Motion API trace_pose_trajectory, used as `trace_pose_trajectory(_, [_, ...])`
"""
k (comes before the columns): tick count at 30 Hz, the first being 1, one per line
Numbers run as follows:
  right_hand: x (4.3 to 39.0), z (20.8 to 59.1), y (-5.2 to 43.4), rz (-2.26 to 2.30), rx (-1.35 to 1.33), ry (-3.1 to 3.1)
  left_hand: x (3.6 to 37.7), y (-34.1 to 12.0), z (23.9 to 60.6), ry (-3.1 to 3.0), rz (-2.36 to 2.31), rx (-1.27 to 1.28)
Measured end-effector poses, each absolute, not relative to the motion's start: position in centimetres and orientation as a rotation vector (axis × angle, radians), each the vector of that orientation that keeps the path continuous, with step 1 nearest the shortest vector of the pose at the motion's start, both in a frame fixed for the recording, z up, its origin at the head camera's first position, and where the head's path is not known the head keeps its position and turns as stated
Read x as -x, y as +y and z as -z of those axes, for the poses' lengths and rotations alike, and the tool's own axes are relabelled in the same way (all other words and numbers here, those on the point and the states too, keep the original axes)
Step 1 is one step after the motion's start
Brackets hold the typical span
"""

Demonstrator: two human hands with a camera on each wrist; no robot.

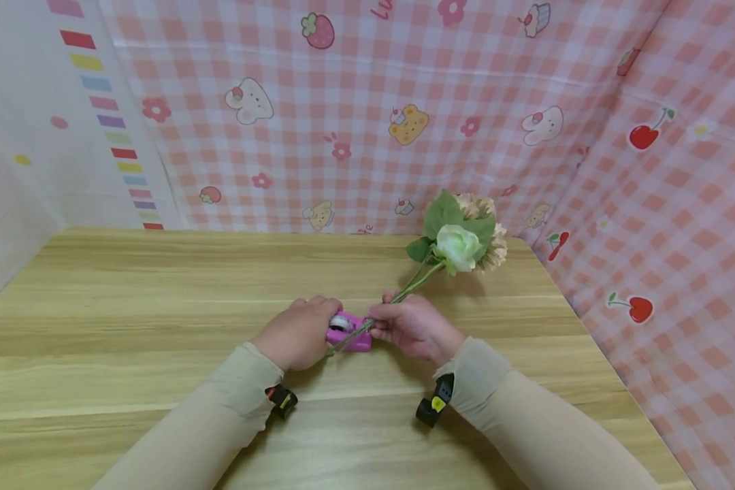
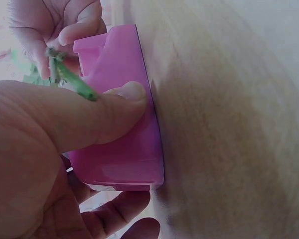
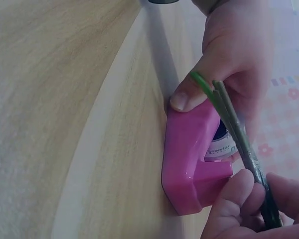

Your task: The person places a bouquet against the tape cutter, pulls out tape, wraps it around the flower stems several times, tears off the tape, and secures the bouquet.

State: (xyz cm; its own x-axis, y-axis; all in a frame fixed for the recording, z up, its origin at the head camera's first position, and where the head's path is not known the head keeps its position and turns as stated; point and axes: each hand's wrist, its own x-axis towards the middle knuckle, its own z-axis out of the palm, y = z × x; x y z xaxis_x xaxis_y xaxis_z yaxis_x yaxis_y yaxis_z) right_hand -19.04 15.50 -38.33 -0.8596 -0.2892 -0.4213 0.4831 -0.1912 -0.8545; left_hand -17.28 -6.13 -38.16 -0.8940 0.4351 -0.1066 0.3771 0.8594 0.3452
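Between the hands, the pink tape dispenser (image 1: 360, 346) is gripped at its left end by the left hand's (image 1: 300, 333) thumb and fingers, while the flower stems (image 3: 240, 138), slanting above it from near left to far right, are pinched by the nearer-to-bloom right hand (image 1: 418, 328).

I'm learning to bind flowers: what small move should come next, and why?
Perhaps turn the stems to wind on tape: the right hand pinches them beside the pink dispenser, which the left hand holds on the table. Whether tape already sticks to them is unclear.
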Motion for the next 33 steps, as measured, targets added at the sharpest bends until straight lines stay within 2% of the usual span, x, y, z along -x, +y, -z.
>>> trace_pose_trajectory(33, [18.66, 38.14, 15.60, 2.059, -0.272, 1.647, 17.16, -6.10, 38.12, 2.859, -0.488, -0.630])
